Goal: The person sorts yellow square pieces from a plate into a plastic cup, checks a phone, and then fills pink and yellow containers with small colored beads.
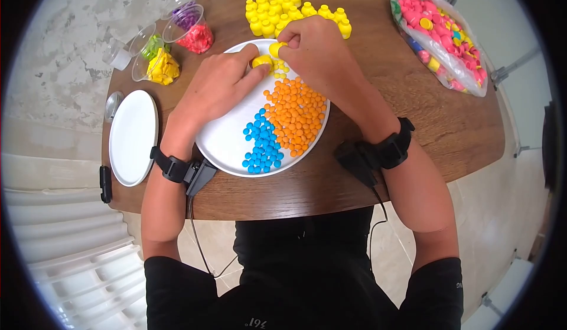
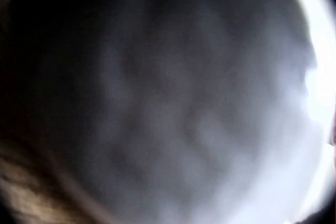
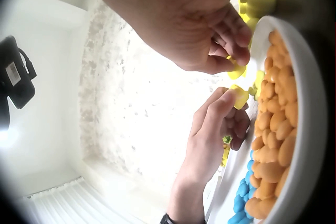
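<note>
My left hand [image 1: 215, 82] pinches a small yellow bottle [image 1: 261, 62] between thumb and fingers, tipped on its side over the far part of the white plate [image 1: 227, 135]. Just above it, the fingers of my right hand [image 1: 313, 49] pinch a small yellow piece [image 1: 276, 48], partly hidden by them; whether it is a bottle or a cap, I cannot tell. Small yellow candies [image 1: 280, 70] lie on the plate beside the tipped bottle. Nearer me are orange candies [image 1: 295, 114] on the right and blue candies [image 1: 263, 147] left of them. The left wrist view is dark and blurred.
Several yellow bottles [image 1: 274, 11] stand grouped behind the plate. A plastic bag [image 1: 440, 41] of pink and yellow pieces lies at back right. Clear cups hold yellow pieces [image 1: 163, 68] and red pieces [image 1: 198, 39] at back left. A smaller white plate [image 1: 134, 138] sits at the left edge.
</note>
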Tool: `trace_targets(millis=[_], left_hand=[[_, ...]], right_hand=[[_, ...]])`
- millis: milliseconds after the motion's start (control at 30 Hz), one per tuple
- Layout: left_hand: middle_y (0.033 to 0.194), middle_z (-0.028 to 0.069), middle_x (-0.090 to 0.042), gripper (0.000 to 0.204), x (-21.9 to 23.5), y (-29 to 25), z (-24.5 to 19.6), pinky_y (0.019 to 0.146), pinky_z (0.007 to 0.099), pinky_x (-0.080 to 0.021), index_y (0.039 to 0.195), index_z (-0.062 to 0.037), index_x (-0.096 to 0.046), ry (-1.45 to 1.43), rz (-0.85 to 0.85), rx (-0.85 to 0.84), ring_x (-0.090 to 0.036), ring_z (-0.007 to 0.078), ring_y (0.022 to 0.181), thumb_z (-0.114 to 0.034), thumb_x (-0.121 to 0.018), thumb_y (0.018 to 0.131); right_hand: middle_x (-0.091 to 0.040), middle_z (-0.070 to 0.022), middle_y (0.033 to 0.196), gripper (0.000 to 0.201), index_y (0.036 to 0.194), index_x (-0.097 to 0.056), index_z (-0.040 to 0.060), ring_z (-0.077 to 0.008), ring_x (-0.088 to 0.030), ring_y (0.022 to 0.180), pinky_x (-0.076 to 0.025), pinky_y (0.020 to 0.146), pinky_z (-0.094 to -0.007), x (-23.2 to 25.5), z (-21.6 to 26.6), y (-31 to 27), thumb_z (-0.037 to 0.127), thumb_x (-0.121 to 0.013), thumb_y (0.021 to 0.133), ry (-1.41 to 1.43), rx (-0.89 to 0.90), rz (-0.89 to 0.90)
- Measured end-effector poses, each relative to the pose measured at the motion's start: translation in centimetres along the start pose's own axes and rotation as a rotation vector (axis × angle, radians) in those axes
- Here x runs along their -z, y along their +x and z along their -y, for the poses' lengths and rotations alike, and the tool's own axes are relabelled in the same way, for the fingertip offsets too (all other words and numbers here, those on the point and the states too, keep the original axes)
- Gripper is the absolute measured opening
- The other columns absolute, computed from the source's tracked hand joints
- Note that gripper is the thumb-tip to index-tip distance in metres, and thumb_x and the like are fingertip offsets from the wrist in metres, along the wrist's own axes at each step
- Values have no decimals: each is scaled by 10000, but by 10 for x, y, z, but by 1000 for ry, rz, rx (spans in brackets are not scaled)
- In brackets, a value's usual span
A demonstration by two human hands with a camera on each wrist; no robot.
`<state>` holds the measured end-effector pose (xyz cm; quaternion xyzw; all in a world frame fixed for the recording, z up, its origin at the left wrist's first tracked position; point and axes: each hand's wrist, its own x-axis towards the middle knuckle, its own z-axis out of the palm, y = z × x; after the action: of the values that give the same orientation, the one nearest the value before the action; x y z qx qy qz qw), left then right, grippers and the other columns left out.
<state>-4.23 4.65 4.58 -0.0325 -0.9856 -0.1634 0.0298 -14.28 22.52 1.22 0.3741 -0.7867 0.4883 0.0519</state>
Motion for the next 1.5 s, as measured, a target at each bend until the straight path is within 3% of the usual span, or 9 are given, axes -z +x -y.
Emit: trace_targets(millis=[100, 333, 400, 433, 500, 833, 1100, 1200, 1500], left_hand=[[754, 199, -611, 308, -5, -5, 9, 648, 451, -445, 1010, -12, -631, -113, -91, -8, -614, 328, 674, -318, -610, 989], [693, 185, -626, 343, -1, -9, 17, 636, 457, -462, 1013, -18, -668, -153, -161, -13, -619, 360, 648, -357, -654, 965], [629, 112, -561, 279, -7, -9, 23, 594, 397, -442, 1015, -24, -685, -277, -188, -25, -570, 259, 585, -282, -732, 921], [629, 112, -561, 279, -11, -9, 26, 594, 397, -442, 1015, -24, -685, -278, -197, -23, -570, 259, 585, -282, -732, 921], [699, -41, -519, 171, -16, -8, 30, 547, 226, -364, 1034, -29, -683, -473, -213, -45, -472, 18, 630, -39, -758, 880], [729, -68, -563, 333, -17, -9, 30, 600, 205, -409, 1140, -49, -780, -490, -266, 1, -491, 12, 671, 31, -801, 817], [834, -22, -683, 419, -16, -9, 35, 657, 206, -479, 1220, 35, -742, -848, -224, 0, -613, 51, 740, 79, -803, 808], [776, -35, -658, 351, -17, -7, 26, 607, 177, -429, 1179, 37, -766, -1006, -269, 37, -543, 4, 669, 47, -824, 833], [790, -36, -687, 382, -13, -12, 18, 597, 195, -424, 1174, -28, -793, -802, -298, -68, -546, 11, 656, 24, -836, 798]], right_hand=[[-724, -238, 807, 208, 900, -741, -87, -374, -711, 753, -569, 715, -441, 5, 1, 1, 91, -677, 812, 40, -26, 12], [-723, -213, 751, 211, 923, -752, -89, -294, -711, 677, -565, 660, -383, 6, 9, 0, 83, -699, 812, 46, -7, -30], [-728, -200, 748, 206, 934, -755, -88, -262, -713, 666, -563, 646, -364, 6, 9, 1, 73, -711, 813, 69, -42, -11], [-731, -134, 747, 195, 967, -759, -73, -173, -681, 616, -532, 588, -302, 5, 5, 1, 64, -727, 832, 107, -85, 12], [-733, -68, 746, 189, 999, -762, -59, -84, -649, 565, -501, 531, -239, 7, 6, 3, 56, -743, 850, 141, -126, 34], [-726, -93, 718, 149, 902, -745, -82, -110, -662, 561, -525, 527, -257, 9, 12, 2, 45, -712, 832, 445, -234, 52], [-690, -52, 740, 152, 983, -733, -41, -88, -630, 573, -450, 482, -224, 10, 22, -2, 65, -695, 881, 631, -268, 136], [-670, -48, 748, 189, 1008, -718, -48, -120, -615, 584, -472, 527, -269, 16, 21, 2, 101, -666, 904, 854, -458, 151], [-657, -47, 822, 268, 1059, -724, -29, -149, -577, 633, -454, 598, -342, 22, 4, 7, 179, -643, 910, 1249, -547, 317]])
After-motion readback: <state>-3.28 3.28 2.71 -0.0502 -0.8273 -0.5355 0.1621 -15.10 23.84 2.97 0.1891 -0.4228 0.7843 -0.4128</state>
